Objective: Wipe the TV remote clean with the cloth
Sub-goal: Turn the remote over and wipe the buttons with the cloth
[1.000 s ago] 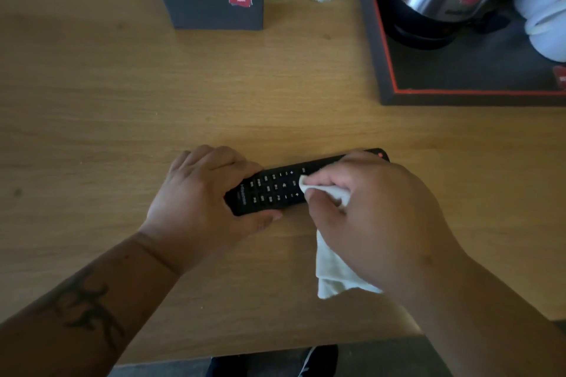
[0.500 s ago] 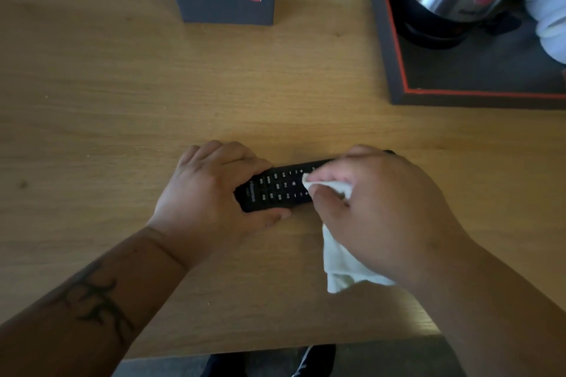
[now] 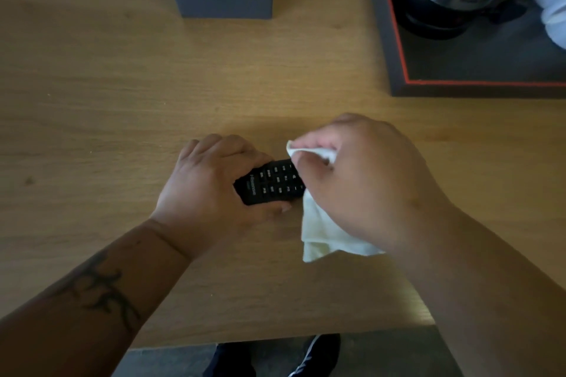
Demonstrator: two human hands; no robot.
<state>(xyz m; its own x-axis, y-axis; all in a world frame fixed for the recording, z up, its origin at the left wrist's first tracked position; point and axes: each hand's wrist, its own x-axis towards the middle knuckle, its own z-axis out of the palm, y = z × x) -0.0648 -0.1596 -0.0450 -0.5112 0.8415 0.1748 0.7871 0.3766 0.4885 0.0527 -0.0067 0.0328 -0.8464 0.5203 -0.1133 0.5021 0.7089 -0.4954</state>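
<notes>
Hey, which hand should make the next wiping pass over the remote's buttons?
Right. The right hand already grips the cloth and presses it against the remote. The left hand is clamped around the remote's near end, steadying it on the table.

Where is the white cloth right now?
Head view, right of centre: the white cloth is bunched in the right hand, draped over the TV remote and hanging onto the wooden table.

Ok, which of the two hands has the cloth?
The right hand: it pinches the white cloth over the remote. The left hand holds no cloth and just grips the remote's near end.
</notes>
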